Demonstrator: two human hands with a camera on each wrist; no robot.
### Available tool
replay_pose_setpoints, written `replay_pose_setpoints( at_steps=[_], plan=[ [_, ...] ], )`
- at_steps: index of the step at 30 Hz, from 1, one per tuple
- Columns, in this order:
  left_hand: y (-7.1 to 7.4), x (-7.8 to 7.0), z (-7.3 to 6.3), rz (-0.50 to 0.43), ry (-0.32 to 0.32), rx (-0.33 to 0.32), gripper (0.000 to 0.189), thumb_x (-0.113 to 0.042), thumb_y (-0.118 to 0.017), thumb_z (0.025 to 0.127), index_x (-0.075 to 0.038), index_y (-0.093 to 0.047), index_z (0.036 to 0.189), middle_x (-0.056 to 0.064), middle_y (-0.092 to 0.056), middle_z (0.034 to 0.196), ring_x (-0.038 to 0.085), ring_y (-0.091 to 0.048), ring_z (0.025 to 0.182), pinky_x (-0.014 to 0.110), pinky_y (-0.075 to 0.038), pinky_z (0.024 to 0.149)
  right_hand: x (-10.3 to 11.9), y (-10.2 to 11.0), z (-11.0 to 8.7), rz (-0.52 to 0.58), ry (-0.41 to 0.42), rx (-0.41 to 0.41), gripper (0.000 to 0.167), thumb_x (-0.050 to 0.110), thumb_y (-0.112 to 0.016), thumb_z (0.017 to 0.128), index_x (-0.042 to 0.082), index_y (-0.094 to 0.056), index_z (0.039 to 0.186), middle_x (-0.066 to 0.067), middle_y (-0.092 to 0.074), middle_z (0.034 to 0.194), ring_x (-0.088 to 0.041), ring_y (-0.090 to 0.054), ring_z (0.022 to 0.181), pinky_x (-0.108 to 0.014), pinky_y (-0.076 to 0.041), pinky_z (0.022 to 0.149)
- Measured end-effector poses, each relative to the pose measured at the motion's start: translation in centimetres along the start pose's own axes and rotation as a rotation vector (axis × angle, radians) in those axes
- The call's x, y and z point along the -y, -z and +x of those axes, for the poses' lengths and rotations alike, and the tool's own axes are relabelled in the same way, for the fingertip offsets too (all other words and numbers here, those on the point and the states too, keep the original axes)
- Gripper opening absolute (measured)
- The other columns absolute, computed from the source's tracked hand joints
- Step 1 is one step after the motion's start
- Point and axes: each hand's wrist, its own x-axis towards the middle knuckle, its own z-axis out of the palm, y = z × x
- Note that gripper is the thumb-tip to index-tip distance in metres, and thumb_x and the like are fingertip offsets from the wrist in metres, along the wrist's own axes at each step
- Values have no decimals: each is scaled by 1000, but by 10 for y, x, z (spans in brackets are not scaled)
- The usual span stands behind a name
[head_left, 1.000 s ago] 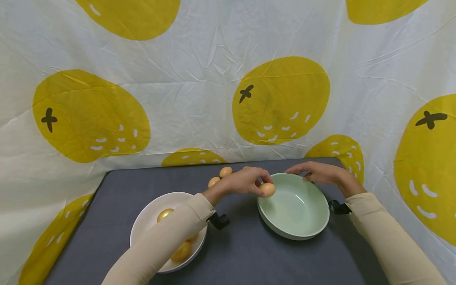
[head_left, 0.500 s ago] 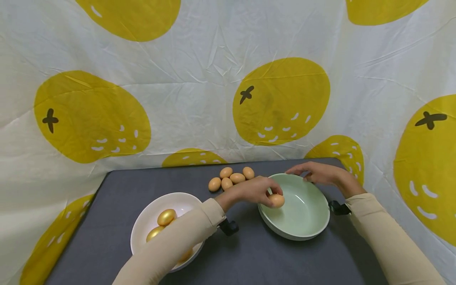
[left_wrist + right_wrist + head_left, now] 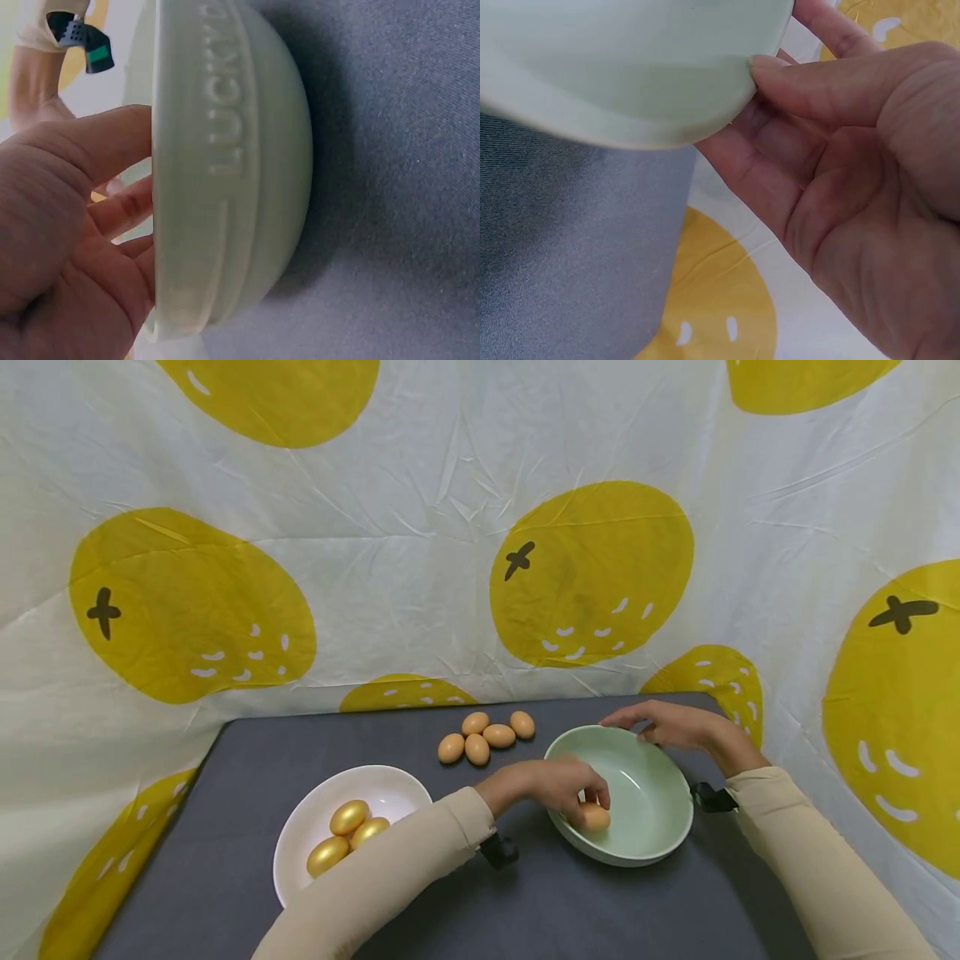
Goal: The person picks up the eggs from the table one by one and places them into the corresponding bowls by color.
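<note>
In the head view my left hand (image 3: pixel 567 783) reaches over the near-left rim of a pale green bowl (image 3: pixel 645 810). Its fingers hold a brown egg (image 3: pixel 596 817) low inside. The left wrist view shows the bowl's outer wall (image 3: pixel 232 180) with raised lettering, and the fingers pass behind the rim, where the egg is hidden. My right hand (image 3: pixel 671 725) grips the far-right rim. Seen from the right wrist, the thumb lies on the inner side of that rim (image 3: pixel 667 139) and the other fingers are outside and beneath it.
Several brown eggs (image 3: pixel 498 736) lie in a cluster on the dark grey cloth (image 3: pixel 510 910), left of the green bowl. A white bowl (image 3: pixel 288 852) with golden eggs (image 3: pixel 327 857) stands at the left, partly covered by the left sleeve (image 3: pixel 397 868). A fruit-patterned curtain (image 3: pixel 405 593) hangs behind.
My left hand has carried the brown egg rightward and down, from the green bowl's left rim into it. The brown egg cluster has come into fuller view. The right hand stays put.
</note>
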Motion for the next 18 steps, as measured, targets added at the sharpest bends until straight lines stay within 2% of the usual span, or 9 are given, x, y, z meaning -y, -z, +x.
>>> replay_pose_setpoints(
  at_steps=[4,10,18],
  plan=[
    [-2,-4,1,5,39,48,33,-13,-76,91,-13,-70,123,-3,-70,115,4,-62,103,13,-46,85,0,0,-1,-3,-25,7,59,-17,-45,95,6,-51,149,-20,-56,141,-43,-52,127,-38,-57,87],
    [-4,-8,2,33,51,95,30,-12,-74,93,-13,-71,122,-2,-70,119,6,-63,107,13,-46,87,-2,1,-1,2,-26,13,57,-14,-46,97,9,-51,149,-19,-55,143,-43,-51,128,-37,-57,86],
    [-5,-10,3,-7,69,101,32,-11,-74,93,-10,-71,124,-1,-70,119,7,-64,108,12,-46,87,-2,-1,-4,9,-31,14,58,-14,-45,97,9,-50,150,-20,-53,144,-41,-51,128,-37,-56,84]
  ],
)
